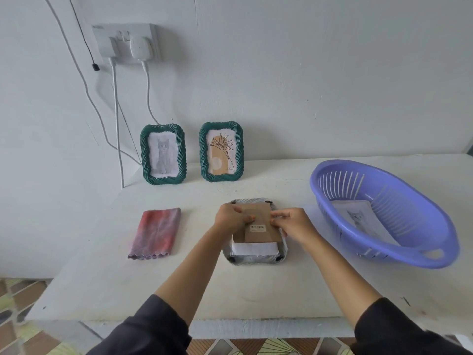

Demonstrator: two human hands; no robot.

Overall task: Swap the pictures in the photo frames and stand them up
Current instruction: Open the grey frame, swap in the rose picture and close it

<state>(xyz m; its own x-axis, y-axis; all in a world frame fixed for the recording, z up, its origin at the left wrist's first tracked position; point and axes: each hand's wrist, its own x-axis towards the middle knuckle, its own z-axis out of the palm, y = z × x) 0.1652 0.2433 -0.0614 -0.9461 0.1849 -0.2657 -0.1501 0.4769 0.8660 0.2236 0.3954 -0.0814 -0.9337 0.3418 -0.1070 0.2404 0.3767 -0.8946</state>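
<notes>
Grey photo frame (pixel 256 260) lies face down on the white table (pixel 256 293), in the middle and close to the person, with its back open. Both hands are on the brown backing board (pixel 263 235) that sits over the opening. The left hand (pixel 229 216) curls its fingers round the board's left edge, and the right hand (pixel 294 224) pinches the right edge between thumb and fingertips. A white sheet (pixel 254 248) shows in the frame under the board's near end, so the board is not seated square.

The likely trouble is the board going in crooked. Pressed unevenly, it could drag or crease the sheet beneath, or ride over the small dark clips at the frame's corners instead of sitting under them. If the sheet slips, the picture ends up skewed. Whether glass sits below, I cannot tell.

2 green frames stand by the wall, 1 with a cat (pixel 182 155) and 1 with a plant drawing (pixel 203 152). A cat print (pixel 358 219) lies in the purple basket (pixel 422 221) to the right, and a reddish cloth (pixel 156 231) lies to the left.
</notes>
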